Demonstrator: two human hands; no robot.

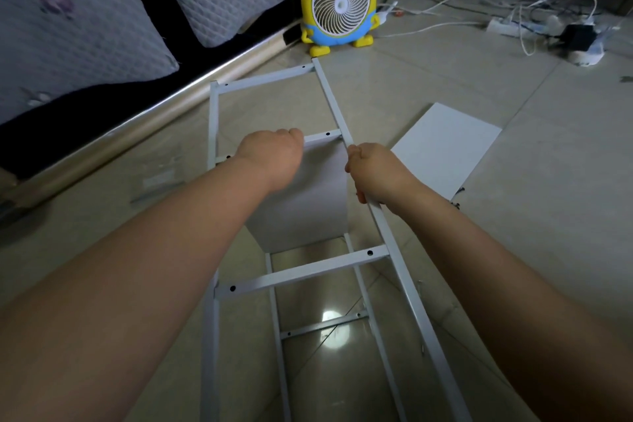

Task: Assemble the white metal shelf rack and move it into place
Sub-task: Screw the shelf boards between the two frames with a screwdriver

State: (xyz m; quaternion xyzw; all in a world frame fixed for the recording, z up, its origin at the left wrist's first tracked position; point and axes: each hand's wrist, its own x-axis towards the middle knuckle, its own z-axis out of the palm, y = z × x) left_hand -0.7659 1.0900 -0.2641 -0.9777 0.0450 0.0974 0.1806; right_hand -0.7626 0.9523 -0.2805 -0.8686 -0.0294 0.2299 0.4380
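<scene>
Rack (301,272): white metal frame, lying lengthwise on the tiled floor (513,233), long axis running away from the camera toward a yellow cartoon fan (339,3). 2 long rails are joined by 3 crossbars on the upper side. 1 more crossbar shows lower down, near the tiles, through the near opening. Screw holes are visible at the crossbar ends.

Shelf panel (298,209): white, sits inside the frame, dropping from the middle crossbar toward the floor.

Left hand (270,158): on top of the middle crossbar, back of the hand to the camera. Fingers are curled down over the far side and hidden. Cannot tell whether they close round the bar, the panel edge or nothing.

Right hand (373,171): wrapped round the right-hand rail, just nearer than the middle crossbar. Fingers are pressed together round the rail, thumb laid along its inner side.

Second white panel (445,147): flat on the tiles, just right of the frame, beside the right hand.

Surroundings: 2 quilted floral cushions (68,17) on a dark sofa with a gold trim strip (171,96), left of the rack. A power strip (507,26), a black adapter (579,36) and tangled white cables (445,2) lie on the floor at far right, well apart from the frame.
</scene>
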